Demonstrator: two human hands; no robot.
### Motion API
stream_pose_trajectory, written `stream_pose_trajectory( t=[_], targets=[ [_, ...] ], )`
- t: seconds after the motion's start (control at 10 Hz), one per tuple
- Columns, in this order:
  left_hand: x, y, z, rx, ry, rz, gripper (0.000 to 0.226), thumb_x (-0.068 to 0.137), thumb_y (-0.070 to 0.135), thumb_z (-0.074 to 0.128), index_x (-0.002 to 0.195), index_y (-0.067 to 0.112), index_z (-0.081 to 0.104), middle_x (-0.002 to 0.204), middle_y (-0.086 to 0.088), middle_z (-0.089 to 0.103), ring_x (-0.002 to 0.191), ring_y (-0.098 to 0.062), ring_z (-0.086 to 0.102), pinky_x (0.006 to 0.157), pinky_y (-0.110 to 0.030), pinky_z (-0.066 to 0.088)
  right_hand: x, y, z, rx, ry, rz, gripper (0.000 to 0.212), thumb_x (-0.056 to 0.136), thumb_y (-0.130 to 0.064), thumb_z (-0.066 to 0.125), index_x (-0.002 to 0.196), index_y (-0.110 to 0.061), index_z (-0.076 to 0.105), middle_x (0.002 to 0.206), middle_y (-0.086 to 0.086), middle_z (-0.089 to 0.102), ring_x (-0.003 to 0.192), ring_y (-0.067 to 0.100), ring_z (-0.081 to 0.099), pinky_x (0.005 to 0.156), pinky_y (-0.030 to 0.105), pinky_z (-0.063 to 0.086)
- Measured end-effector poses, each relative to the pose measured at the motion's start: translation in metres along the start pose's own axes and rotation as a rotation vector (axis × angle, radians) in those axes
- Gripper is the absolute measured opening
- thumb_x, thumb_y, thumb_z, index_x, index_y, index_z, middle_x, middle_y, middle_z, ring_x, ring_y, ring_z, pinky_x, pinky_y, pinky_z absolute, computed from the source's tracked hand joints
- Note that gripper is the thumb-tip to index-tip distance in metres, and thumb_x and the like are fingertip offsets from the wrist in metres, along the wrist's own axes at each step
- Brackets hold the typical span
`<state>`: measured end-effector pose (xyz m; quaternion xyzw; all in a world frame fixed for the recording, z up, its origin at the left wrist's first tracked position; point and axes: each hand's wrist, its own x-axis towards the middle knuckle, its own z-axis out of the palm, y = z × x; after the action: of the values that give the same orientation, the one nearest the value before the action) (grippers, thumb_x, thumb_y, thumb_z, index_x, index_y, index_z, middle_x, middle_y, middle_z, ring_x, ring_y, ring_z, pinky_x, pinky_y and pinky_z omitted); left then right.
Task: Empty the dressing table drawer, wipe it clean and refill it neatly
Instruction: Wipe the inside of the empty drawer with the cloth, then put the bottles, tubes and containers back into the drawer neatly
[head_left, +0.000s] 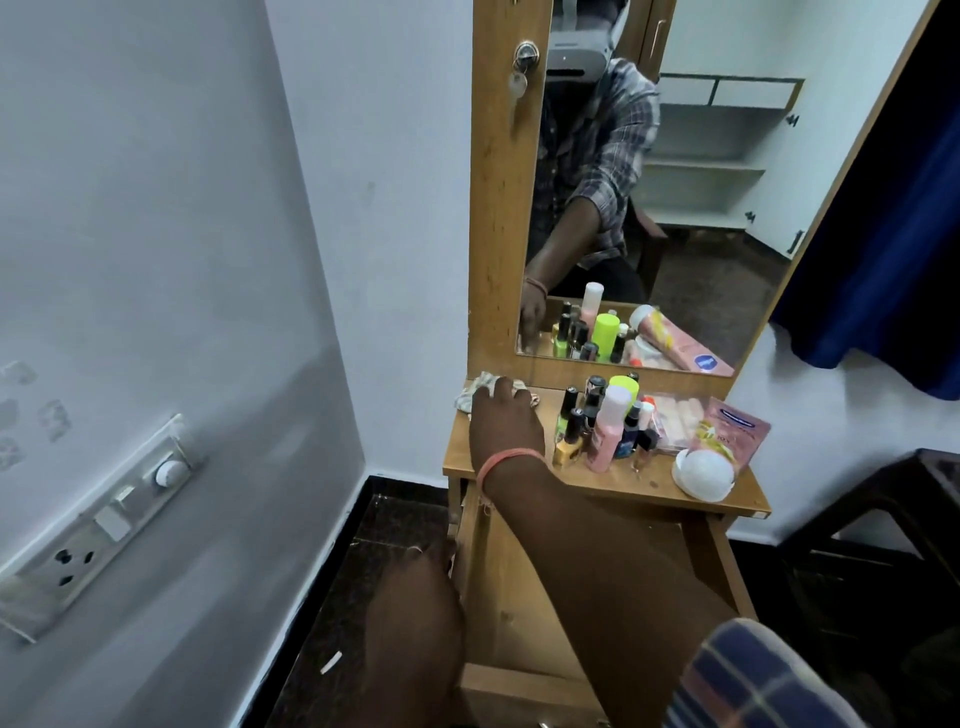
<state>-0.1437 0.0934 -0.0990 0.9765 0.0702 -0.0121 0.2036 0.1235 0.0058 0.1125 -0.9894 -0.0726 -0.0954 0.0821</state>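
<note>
Bottles (597, 423) and packets (727, 428) crowd the worktop's (457, 457) right and middle, leaving bare wood only along the left and front edges. The pulled-out drawer (511, 597) lies open from above, the wall (182, 260) close on its left.

Right hand (506, 415) reaching forward, fingers curled; left hand (434, 558) lower, fingers hidden

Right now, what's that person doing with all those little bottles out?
A person is cleaning out the dressing table drawer. It is pulled open and looks empty. The bottles stand on the tabletop. The right hand rests on a cloth at the top's back corner; the left hand is at the drawer's side.
</note>
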Motion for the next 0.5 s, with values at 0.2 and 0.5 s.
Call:
stream_pose_trajectory(
  t=[0.2, 0.5],
  targets=[
    [0.04, 0.03, -0.016, -0.005, 0.019, 0.03, 0.036, 0.094, 0.022, 0.044, 0.123, 0.034, 0.062, 0.104, 0.005, 0.066, 0.102, -0.02, 0.065, 0.079, -0.037, 0.054, 0.0, 0.0, 0.014, 0.029, -0.016, -0.026, 0.046, 0.099, -0.007, 0.036, 0.144, -0.007, 0.044, 0.156, 0.02, 0.027, 0.136, 0.043, 0.033, 0.11, 0.045, 0.033],
    [0.077, 0.093, -0.131, -0.124, 0.178, 0.007, 0.052, 0.092, 0.02, 0.049, 0.139, 0.04, 0.052, 0.12, 0.003, 0.064, 0.108, -0.021, 0.066, 0.084, -0.041, 0.058, -0.042, 0.01, -0.015, 0.225, -0.131, -0.116, 0.082, 0.088, 0.011, 0.044, 0.158, -0.019, 0.015, 0.164, 0.019, -0.009, 0.151, 0.042, 0.002, 0.118, 0.048, 0.028]
  ],
)
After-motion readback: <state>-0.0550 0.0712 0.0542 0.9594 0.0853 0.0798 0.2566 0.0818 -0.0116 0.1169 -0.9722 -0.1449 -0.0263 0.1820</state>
